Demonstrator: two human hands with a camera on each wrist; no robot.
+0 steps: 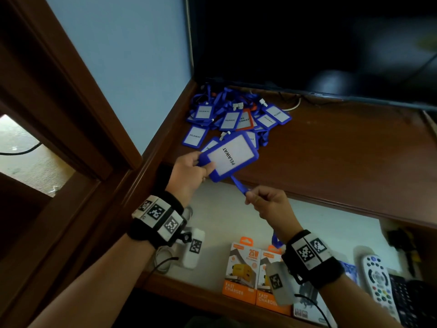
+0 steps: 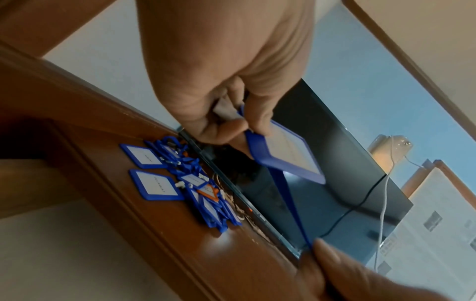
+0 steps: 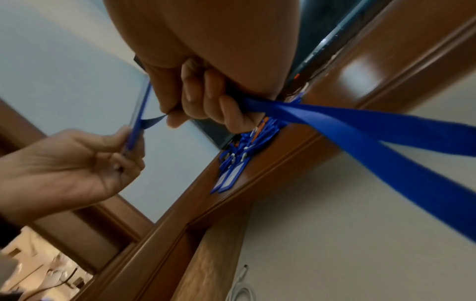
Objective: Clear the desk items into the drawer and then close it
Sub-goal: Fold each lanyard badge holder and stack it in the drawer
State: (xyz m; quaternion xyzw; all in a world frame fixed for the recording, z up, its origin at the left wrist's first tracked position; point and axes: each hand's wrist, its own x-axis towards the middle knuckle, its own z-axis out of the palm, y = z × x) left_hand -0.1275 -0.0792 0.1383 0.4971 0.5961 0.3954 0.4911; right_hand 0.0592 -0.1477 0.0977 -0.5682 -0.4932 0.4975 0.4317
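Left hand (image 1: 189,172) pinches the blue plastic badge holder (image 1: 230,157) above the brown wooden tabletop (image 1: 343,147); right hand (image 1: 267,204) clenches its blue fabric lanyard (image 1: 238,185). Risk: trailing strap snagging the remaining badge pile (image 1: 234,117).

- Pale blue painted wall (image 1: 118,74) fills 11 o'clock.
- Dark brown wooden door frame (image 1: 59,95) slants at 9 o'clock.
- Black flat television screen (image 1: 307,43) stands at 1 o'clock.
- Glossy reddish-brown wooden worktop (image 1: 343,157) spans 3 o'clock.
- Beige carpeted floor (image 1: 21,152) shows far left.

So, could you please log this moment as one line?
left hand: holds badge | right hand: grips strap | drawer: open
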